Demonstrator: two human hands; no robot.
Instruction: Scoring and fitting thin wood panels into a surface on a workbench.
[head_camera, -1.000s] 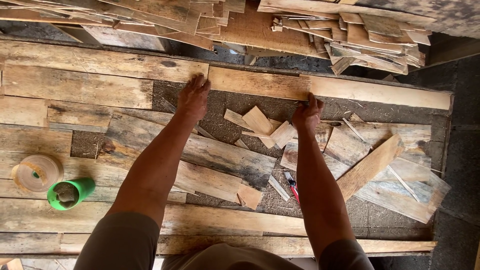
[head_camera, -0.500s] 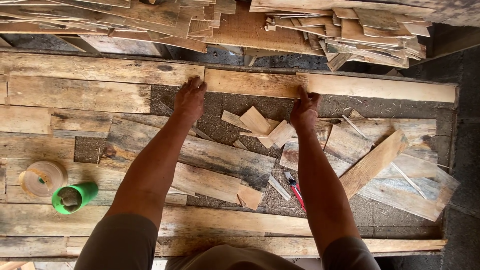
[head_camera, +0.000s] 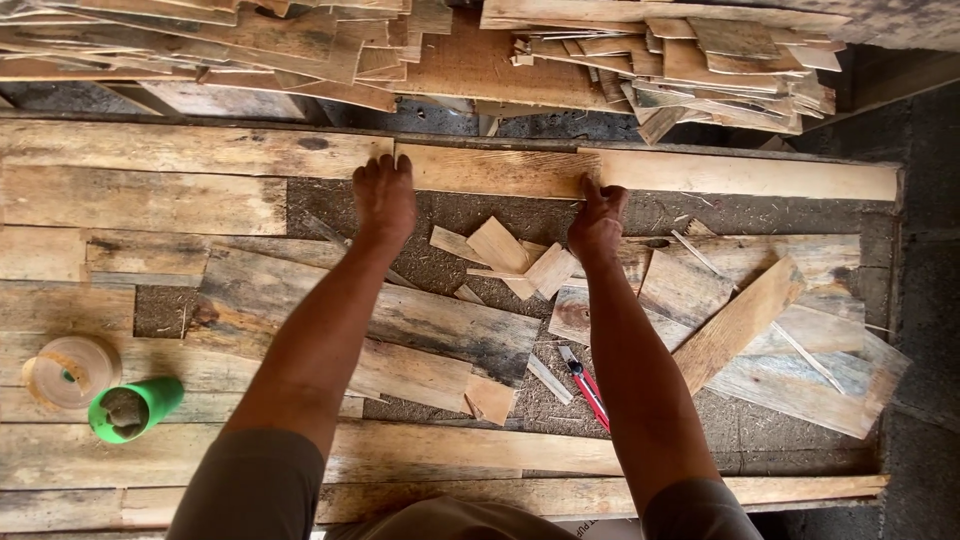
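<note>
Both my arms reach forward over a board covered with pieces of wood veneer. My left hand (head_camera: 384, 196) lies flat, fingers together, at the seam where a weathered strip (head_camera: 190, 150) meets a pale orange strip (head_camera: 495, 170) along the far edge. My right hand (head_camera: 598, 215) presses its fingertips on the right end of that orange strip, where it meets a long light strip (head_camera: 745, 177). Neither hand grips anything. Small loose offcuts (head_camera: 500, 250) lie between my wrists.
A red utility knife (head_camera: 585, 385) lies near my right forearm. A green cup (head_camera: 135, 408) and a tape roll (head_camera: 68, 370) sit at the left. Loose veneer sheets (head_camera: 745, 320) cover the right side. A heap of thin wood strips (head_camera: 650, 55) is stacked beyond the board.
Both hands have shifted slightly along the far strip; the right hand's fingertips now press on the joint at its right end. The camera view has drifted a little.
</note>
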